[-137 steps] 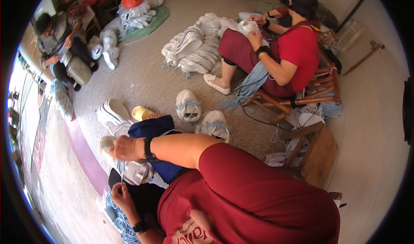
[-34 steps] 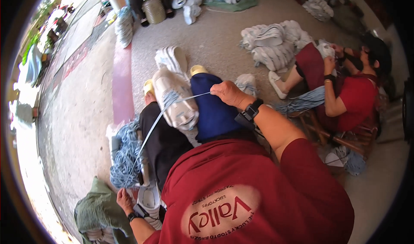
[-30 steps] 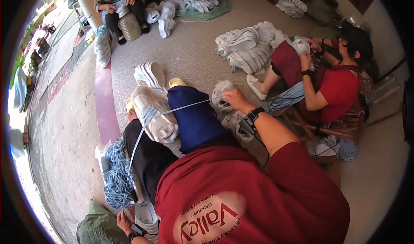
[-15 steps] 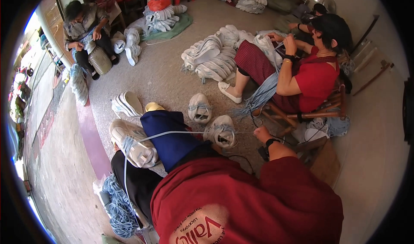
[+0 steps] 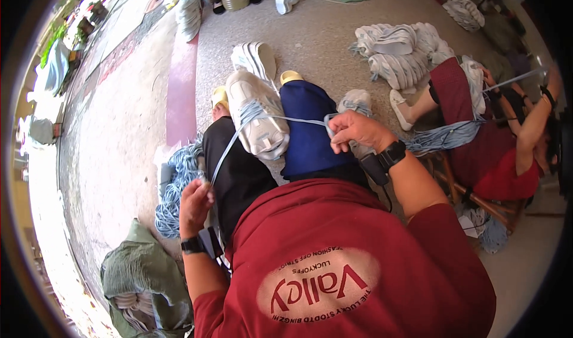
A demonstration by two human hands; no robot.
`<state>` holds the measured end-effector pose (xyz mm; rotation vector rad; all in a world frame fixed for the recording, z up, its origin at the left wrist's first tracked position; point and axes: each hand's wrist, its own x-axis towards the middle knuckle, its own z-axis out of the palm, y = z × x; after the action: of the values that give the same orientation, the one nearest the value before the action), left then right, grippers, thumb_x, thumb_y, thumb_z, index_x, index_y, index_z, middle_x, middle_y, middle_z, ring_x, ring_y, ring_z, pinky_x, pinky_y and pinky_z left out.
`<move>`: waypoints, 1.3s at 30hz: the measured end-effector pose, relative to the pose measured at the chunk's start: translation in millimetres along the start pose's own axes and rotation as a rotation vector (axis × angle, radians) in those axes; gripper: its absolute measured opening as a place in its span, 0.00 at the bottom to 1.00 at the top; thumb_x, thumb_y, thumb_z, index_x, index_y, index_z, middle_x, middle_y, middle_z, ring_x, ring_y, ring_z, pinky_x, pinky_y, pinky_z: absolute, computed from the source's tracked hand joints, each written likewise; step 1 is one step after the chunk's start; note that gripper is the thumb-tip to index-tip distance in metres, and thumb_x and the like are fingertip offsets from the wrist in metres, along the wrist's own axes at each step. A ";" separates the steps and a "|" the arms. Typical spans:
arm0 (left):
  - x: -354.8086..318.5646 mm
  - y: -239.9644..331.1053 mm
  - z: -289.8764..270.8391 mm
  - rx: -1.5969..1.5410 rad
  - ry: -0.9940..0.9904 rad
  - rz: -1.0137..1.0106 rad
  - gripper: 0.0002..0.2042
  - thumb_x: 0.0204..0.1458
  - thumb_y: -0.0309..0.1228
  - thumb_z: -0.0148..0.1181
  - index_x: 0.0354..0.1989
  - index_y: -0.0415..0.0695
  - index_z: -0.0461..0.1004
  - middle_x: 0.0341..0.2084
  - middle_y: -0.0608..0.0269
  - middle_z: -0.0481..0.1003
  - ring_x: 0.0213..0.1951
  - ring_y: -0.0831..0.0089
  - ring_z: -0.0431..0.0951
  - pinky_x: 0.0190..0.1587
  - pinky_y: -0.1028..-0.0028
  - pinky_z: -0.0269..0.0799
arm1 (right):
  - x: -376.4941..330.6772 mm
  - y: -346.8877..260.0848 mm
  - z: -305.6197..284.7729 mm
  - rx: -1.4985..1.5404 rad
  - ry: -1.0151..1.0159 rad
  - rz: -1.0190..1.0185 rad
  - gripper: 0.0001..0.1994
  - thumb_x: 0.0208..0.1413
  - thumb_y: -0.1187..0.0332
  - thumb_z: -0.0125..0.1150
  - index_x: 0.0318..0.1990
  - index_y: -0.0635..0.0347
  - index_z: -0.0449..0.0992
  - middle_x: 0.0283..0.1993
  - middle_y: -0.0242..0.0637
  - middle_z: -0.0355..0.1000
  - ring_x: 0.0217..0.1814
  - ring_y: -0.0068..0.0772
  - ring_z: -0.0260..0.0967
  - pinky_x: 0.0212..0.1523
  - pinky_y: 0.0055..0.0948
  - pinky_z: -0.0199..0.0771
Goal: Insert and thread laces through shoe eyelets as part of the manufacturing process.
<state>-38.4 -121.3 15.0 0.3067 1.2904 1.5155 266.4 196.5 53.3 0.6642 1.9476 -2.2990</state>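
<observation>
The pale shoe (image 5: 267,138) stood between the person's lower legs, near the middle of the scene, with light blue lacing gathered across its upper. A pale blue lace (image 5: 228,151) ran from that lacing in two directions, near and left to the left hand (image 5: 197,205), and right, across the dark blue cloth (image 5: 307,138) over the right leg, to the right hand (image 5: 361,129). The fingers of the right hand were curled in, thumb against fingertips, closed on the lace, which bent in a small loop beside them. The fingers of the left hand were drawn together at the tips and pinched the lace's other length (the very end was too small to make out). Just left of the black-clad left leg lay a tangle of blue laces (image 5: 179,191), and nearer on the left a green cloth (image 5: 140,263) was draped over pale, stacked things. Yellow slippers (image 5: 291,76) showed at the person's feet, with a stack of white striped pieces (image 5: 255,60) just beyond the shoe. At far right, a seated co-worker (image 5: 495,141) in red held a lace stretched out, near a heap of white shoes (image 5: 400,54).
</observation>
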 end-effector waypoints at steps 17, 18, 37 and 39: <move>122.0 10.5 56.1 0.617 0.093 0.476 0.06 0.47 0.28 0.61 0.22 0.42 0.72 0.20 0.75 0.69 0.21 0.87 0.61 0.23 0.84 0.58 | 158.9 6.8 50.2 -0.307 0.631 -0.523 0.08 0.40 0.77 0.64 0.19 0.67 0.69 0.17 0.38 0.65 0.17 0.23 0.60 0.24 0.25 0.63; 123.9 10.3 56.1 0.617 0.079 0.533 0.07 0.47 0.28 0.61 0.22 0.41 0.71 0.21 0.75 0.69 0.21 0.87 0.62 0.23 0.84 0.57 | 160.2 8.5 50.6 -0.305 0.634 -0.523 0.08 0.40 0.77 0.64 0.19 0.67 0.69 0.17 0.38 0.65 0.17 0.23 0.60 0.24 0.25 0.63; 117.8 7.7 54.1 0.555 -0.029 0.481 0.07 0.47 0.18 0.57 0.21 0.39 0.67 0.32 0.64 0.71 0.30 0.84 0.64 0.29 0.84 0.58 | 170.0 21.2 78.4 -0.555 0.906 -0.604 0.07 0.38 0.72 0.58 0.18 0.60 0.65 0.20 0.47 0.67 0.26 0.53 0.67 0.26 0.45 0.65; 118.7 8.7 56.3 0.570 -0.018 0.493 0.07 0.47 0.18 0.56 0.21 0.39 0.67 0.32 0.63 0.71 0.32 0.84 0.64 0.31 0.84 0.58 | 168.5 19.3 80.9 -0.631 0.922 -0.521 0.07 0.39 0.71 0.58 0.19 0.60 0.66 0.20 0.47 0.67 0.26 0.52 0.67 0.27 0.45 0.65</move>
<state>-48.3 8.4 -5.8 1.0663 1.7013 1.4986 96.8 154.3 -15.6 1.4037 3.3518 -1.4041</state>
